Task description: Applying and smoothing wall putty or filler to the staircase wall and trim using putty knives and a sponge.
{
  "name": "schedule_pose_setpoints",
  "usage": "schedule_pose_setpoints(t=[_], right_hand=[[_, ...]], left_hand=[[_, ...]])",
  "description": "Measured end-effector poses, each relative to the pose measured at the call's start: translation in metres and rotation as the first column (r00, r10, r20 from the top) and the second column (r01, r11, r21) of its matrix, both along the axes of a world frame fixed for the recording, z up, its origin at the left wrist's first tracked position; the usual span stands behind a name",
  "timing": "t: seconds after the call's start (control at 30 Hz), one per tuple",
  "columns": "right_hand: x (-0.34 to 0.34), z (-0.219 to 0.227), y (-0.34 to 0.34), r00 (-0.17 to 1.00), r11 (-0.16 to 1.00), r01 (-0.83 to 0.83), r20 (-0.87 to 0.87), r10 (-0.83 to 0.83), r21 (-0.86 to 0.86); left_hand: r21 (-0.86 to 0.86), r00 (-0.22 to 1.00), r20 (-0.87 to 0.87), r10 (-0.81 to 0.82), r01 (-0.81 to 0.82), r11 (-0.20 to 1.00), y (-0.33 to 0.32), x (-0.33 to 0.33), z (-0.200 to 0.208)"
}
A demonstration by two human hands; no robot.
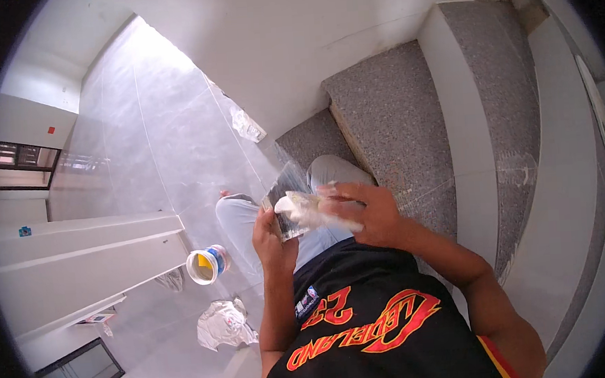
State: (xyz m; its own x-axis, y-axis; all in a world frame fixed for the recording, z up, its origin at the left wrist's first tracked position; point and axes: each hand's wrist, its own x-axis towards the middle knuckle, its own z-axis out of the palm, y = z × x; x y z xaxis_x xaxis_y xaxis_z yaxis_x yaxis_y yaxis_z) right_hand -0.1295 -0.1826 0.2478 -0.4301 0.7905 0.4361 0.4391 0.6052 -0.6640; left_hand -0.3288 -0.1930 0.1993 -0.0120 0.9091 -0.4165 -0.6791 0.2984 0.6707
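Above my lap, my left hand (271,238) grips the near left edge of a flat, shiny, straight-edged plate (289,181). Whether it is a trowel blade or a piece of glass I cannot tell. A crumpled white cloth (302,208) lies against the plate's face and covers its middle. My right hand (363,213) is closed on the right part of this cloth; its fingers are slightly smeared by motion. My legs in light trousers (239,224) are bent beneath both hands.
Grey speckled stairs (395,114) rise on the right beside a white wall (265,39). On the tiled floor at left stand a white bucket (201,267) with something yellow inside and a crumpled white cloth bundle (222,324). Another white bundle (247,125) lies by the wall.
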Motion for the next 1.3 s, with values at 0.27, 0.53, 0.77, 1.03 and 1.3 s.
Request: schedule_pose_setpoints(t=[0.27,0.53,0.77,1.03,1.3], right_hand=[[0.023,-0.052,0.003,0.917,0.976,0.184,0.337,-0.214,0.121],[-0.005,-0.063,-0.011,0.101,0.452,-0.606,-0.627,-0.772,-0.655],[0.01,-0.072,-0.015,0.006,0.541,-0.501,-0.627,-0.779,-0.676],[0.037,-0.079,0.002,-0.067,0.541,-0.32,-0.551,-0.832,-0.778],[0.123,-0.098,0.001,-0.206,0.538,0.051,-0.536,-0.819,-0.841]], left_hand=[[0.146,0.984,0.137,0.115,-0.135,0.98,0.004,-0.014,0.01],[0.181,0.985,0.057,0.162,-0.169,0.969,0.015,0.075,-0.016],[0.122,0.986,0.02,0.168,-0.169,0.978,0.023,0.118,-0.016],[0.106,0.212,-0.977,-0.032,0.609,0.786,0.034,0.119,-0.051],[0.122,0.02,-0.938,0.347,0.954,0.276,0.234,0.214,-0.105]])
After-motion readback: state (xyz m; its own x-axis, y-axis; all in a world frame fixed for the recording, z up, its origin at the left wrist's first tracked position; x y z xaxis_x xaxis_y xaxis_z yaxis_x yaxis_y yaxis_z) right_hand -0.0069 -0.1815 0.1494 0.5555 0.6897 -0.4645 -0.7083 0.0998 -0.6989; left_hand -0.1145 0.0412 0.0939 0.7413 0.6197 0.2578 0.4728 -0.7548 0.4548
